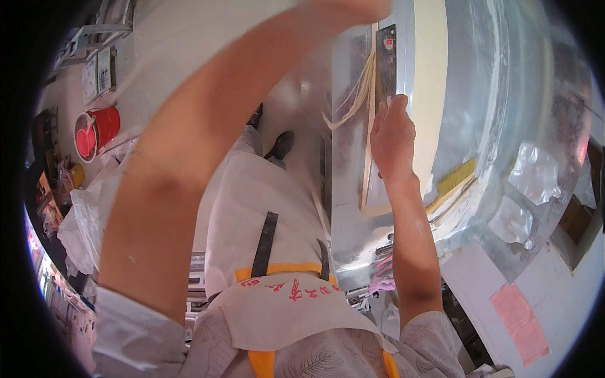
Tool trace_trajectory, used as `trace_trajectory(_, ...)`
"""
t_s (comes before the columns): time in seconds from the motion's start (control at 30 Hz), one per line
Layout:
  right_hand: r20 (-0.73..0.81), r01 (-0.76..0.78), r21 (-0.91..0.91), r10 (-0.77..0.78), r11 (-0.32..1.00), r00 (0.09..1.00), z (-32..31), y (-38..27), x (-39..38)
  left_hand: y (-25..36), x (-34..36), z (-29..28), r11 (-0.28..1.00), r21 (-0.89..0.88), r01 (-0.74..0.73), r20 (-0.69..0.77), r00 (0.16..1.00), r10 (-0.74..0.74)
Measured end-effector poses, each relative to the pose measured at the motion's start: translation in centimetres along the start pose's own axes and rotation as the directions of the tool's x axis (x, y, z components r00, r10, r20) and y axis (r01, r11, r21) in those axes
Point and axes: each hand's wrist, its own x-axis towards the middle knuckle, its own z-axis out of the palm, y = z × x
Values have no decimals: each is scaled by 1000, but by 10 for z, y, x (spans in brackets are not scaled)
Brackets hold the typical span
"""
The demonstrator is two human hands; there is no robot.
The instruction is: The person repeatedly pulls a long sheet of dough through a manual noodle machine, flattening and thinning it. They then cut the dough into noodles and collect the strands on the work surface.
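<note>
My left hand (372, 9) reaches to the top edge, beside the upper end of a dark flat bar (386, 63); its fingers are unclear. My right hand (394, 138) is closed at the lower end of that bar, and what its fingers hold is hidden. Thin pale strands (353, 88), like noodles or dough, hang over the bar's left side. A long cream-coloured strip (432, 75), like a dough sheet, lies right of my right hand on the metal work surface (479, 101).
A yellow brush (454, 181) and crumpled clear plastic bags (532, 170) lie at the right, above a pink paper (520, 321). At the left stand a red bucket (104, 129), white plastic sheeting (85, 227) and cluttered shelves. My feet (278, 145) show on the floor below.
</note>
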Motion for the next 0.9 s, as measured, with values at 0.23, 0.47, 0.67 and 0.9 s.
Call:
trace_trajectory(0.23, -51, -45, 33, 47, 998, 998, -3, 8, -6, 21, 100, 22, 976, 171, -138, 606, 795, 7)
trace_trajectory(0.47, -118, 75, 55, -68, 996, 991, 0, 11, -10, 4, 101, 50, 975, 178, -136, 630, 777, -6)
trace_trajectory(0.67, -82, 54, 78, -48, 995, 995, -2, 8, 3, -4, 99, 63, 979, 162, -121, 613, 790, -3)
trace_trajectory(0.9, -70, 26, 5, -25, 1000, 997, -4, -6, 14, -11, 88, 84, 981, 177, -84, 437, 899, -2)
